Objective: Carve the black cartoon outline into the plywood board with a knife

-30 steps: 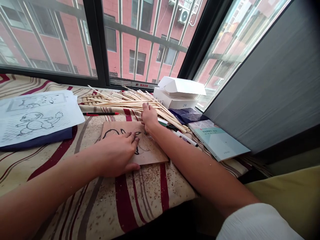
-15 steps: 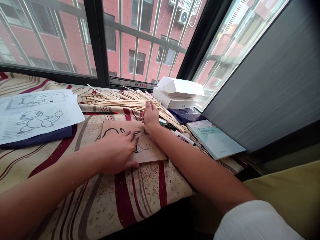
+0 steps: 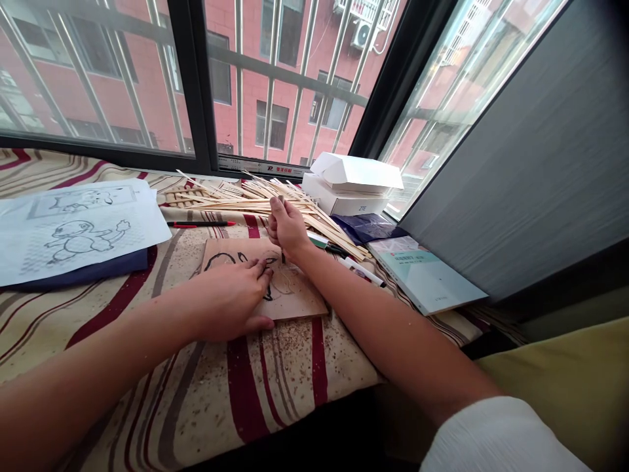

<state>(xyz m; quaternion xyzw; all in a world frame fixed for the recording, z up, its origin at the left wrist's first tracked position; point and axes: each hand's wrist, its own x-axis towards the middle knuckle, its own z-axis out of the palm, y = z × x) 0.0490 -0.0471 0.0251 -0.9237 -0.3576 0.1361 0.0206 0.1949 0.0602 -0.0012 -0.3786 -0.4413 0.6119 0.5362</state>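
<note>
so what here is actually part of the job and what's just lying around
Part of the job:
left hand, flat on the brown board with black outlines
right hand, pinching a thin tool, too small to identify

Just lying about:
printed cartoon sheets
red-and-black pen
thin wooden sticks
white ZTE box
book

Home window bay: a striped cushion (image 3: 275,387) lies under the left hand (image 3: 228,305), and beyond the right hand (image 3: 287,229) a barred window (image 3: 190,85) faces a red-brick apartment block (image 3: 248,85) with an air conditioner (image 3: 362,33).
</note>
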